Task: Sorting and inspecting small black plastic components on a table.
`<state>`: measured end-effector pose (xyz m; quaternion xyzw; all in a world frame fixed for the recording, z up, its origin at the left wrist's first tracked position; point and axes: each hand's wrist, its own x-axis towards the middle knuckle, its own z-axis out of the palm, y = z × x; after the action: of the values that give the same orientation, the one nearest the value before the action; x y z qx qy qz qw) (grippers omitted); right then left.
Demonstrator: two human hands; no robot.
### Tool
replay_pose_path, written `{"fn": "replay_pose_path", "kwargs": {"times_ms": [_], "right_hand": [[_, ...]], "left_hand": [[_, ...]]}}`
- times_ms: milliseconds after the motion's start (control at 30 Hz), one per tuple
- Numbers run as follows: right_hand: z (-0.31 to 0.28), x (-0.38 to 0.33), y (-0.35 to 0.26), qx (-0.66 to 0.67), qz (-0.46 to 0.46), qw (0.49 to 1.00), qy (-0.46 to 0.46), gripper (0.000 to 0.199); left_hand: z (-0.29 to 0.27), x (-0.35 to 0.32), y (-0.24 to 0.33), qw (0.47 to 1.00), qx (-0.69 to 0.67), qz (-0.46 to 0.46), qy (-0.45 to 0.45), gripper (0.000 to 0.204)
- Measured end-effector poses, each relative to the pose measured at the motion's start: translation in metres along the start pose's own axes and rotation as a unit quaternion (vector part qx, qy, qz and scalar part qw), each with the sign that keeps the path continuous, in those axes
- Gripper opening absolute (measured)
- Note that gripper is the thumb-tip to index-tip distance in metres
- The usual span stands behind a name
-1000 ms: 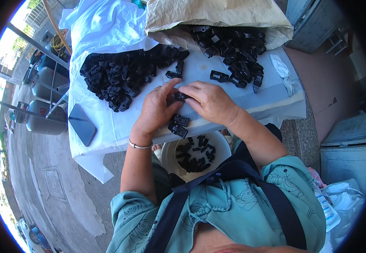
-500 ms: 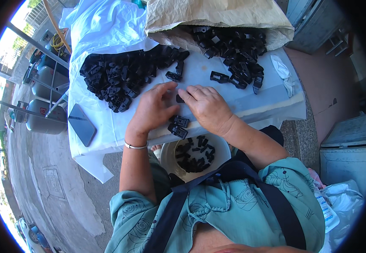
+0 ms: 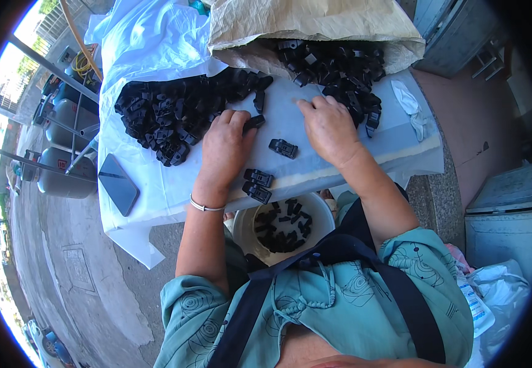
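My left hand (image 3: pixel 224 144) is closed at its fingertips on a black plastic part (image 3: pixel 254 123), at the edge of a big heap of similar black parts (image 3: pixel 161 110). My right hand (image 3: pixel 332 130) is bent over the near end of a second heap (image 3: pixel 352 73). Its fingers are curled down, and whatever is under them is hidden. Between the hands lies a single black clip-like part (image 3: pixel 283 148) on the white sheet. Closer to me, two more such parts (image 3: pixel 258 185) sit side by side at the table's front edge.
A brown sack (image 3: pixel 315 21) opens over the right heap. On the table lie a dark phone (image 3: pixel 118 185) at left and a white glove (image 3: pixel 408 104) at right. Below the front edge stands a white bucket (image 3: pixel 324 228) with small black pieces inside.
My hands have moved apart: the left to a part by the left heap, the right toward the right heap. One black part now lies on the sheet where they had met.
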<state>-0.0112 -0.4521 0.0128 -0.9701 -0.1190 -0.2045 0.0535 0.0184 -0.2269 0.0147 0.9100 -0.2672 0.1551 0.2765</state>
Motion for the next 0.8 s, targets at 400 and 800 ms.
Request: {"fn": "replay_pose_path", "kwargs": {"times_ms": [400, 800], "right_hand": [[-0.012, -0.002, -0.031, 0.503, 0.062, 0.856, -0.105, 0.031], [-0.010, 0.001, -0.014, 0.351, -0.016, 0.936, 0.005, 0.035]], "left_hand": [[-0.009, 0.003, 0.009, 0.997, -0.072, -0.007, -0.008, 0.034], [-0.004, -0.010, -0.005, 0.980, -0.180, -0.048, -0.069, 0.045]]}}
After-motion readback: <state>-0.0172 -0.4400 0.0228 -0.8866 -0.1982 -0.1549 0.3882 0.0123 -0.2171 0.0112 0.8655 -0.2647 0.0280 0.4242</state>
